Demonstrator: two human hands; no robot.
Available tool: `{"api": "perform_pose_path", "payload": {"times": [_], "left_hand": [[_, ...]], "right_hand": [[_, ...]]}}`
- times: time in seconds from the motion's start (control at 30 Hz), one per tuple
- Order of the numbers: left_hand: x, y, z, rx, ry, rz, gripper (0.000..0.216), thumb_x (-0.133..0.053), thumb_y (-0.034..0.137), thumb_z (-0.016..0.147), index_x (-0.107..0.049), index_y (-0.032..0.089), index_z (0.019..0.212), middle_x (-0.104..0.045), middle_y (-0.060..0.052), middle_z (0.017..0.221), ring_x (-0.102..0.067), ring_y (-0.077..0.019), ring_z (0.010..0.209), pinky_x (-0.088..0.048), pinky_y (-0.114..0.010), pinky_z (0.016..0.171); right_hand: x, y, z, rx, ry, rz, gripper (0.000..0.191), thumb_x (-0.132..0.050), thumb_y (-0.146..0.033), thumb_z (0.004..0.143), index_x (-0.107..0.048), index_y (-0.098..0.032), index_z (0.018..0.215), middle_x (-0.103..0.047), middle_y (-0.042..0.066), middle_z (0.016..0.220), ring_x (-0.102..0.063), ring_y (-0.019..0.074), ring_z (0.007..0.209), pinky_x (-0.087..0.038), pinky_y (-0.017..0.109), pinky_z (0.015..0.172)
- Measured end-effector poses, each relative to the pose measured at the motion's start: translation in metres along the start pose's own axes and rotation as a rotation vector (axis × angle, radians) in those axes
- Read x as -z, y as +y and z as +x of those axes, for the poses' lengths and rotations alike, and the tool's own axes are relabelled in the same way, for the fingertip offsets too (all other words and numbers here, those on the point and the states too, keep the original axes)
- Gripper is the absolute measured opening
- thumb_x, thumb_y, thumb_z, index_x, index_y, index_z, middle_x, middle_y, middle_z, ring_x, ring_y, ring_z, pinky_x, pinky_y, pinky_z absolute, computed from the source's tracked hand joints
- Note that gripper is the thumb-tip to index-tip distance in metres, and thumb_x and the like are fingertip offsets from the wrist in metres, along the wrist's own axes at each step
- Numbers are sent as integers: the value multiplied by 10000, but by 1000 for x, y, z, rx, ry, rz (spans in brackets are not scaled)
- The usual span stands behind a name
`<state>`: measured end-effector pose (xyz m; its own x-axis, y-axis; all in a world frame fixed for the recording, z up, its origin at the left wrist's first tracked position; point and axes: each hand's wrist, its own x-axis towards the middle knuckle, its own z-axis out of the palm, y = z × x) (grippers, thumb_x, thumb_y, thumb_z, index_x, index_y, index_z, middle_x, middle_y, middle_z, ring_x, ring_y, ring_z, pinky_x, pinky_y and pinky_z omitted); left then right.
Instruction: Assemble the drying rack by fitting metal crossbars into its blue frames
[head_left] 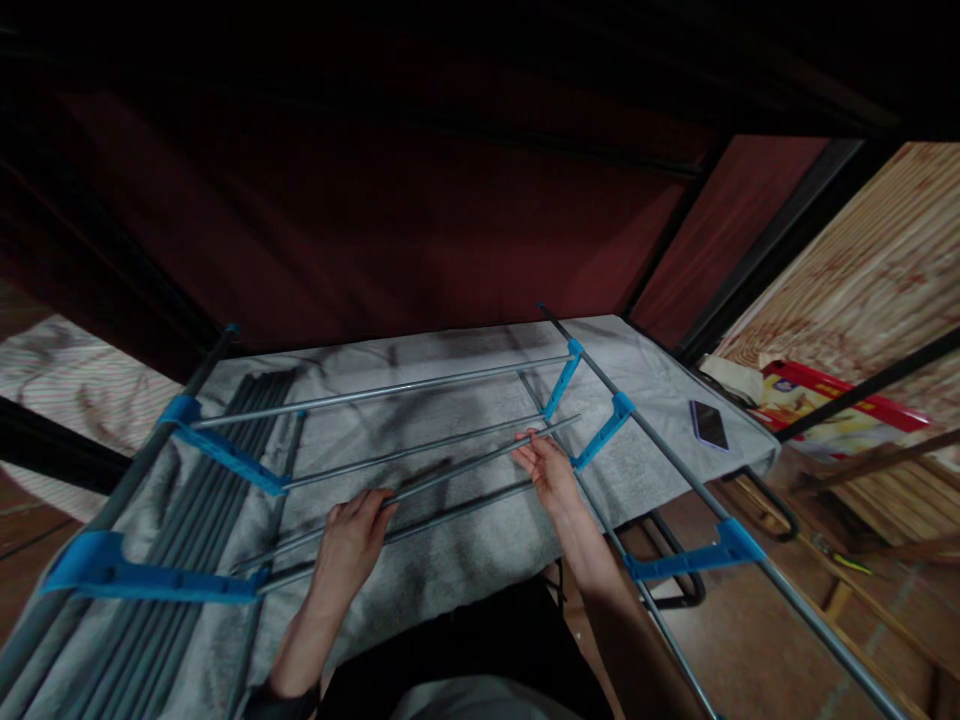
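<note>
Your left hand [356, 540] grips a slim grey metal rod [451, 471] from above, its curled fingers covering that stretch. Your right hand [549, 468] has the same rod between thumb and fingertips, close to the far end, which pokes out free past your fingers. The rod slants over the table [651, 395], draped in pale grey cloth, inside a half-open frame of grey tubes. Its near end comes down by the long blue plastic bracket [161, 580] at your lower left; you cannot tell whether the two touch.

Another thin grey crossbar [457, 514] runs below the held rod, partly hidden behind your left hand. Farther off, a grey upper crossbar [390, 390] spans from a blue plastic left bracket [229, 455] to a blue plastic right bracket [562, 382]. The frame's side tubes leave the picture at the bottom on both sides, so their near ends are lost to you.

Left of your hands lies a row of loose grey tubes [201, 505], cut off by the lower edge and partly covered by the brackets. A dark-screened smartphone [709, 426] rests at the table's right; the dark red panel [450, 230] behind fades into shadow.
</note>
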<state>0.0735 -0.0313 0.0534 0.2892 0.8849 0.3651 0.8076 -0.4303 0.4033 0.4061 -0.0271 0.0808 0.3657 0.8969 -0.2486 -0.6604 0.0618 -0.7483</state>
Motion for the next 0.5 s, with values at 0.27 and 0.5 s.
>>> {"api": "perform_pose_path", "payload": {"times": [0.27, 0.5], "left_hand": [[4, 8, 2, 12, -27, -10, 310, -464, 490, 1024, -670, 263, 1068, -800, -46, 959, -752, -260, 835, -546, -397, 809], [0, 3, 13, 6, -32, 21, 287, -486, 472, 1009, -686, 267, 1027, -809, -58, 1009, -760, -270, 876, -549, -402, 817]], "right_hand": [[2, -10, 5, 70, 19, -7, 220, -888, -267, 677, -694, -233, 775, -791, 21, 854, -755, 184, 794, -660, 301, 753], [13, -16, 17, 80, 39, -25, 221, -880, -311, 690, -700, -229, 789, -792, 14, 854, -761, 171, 785, -653, 289, 751]]}}
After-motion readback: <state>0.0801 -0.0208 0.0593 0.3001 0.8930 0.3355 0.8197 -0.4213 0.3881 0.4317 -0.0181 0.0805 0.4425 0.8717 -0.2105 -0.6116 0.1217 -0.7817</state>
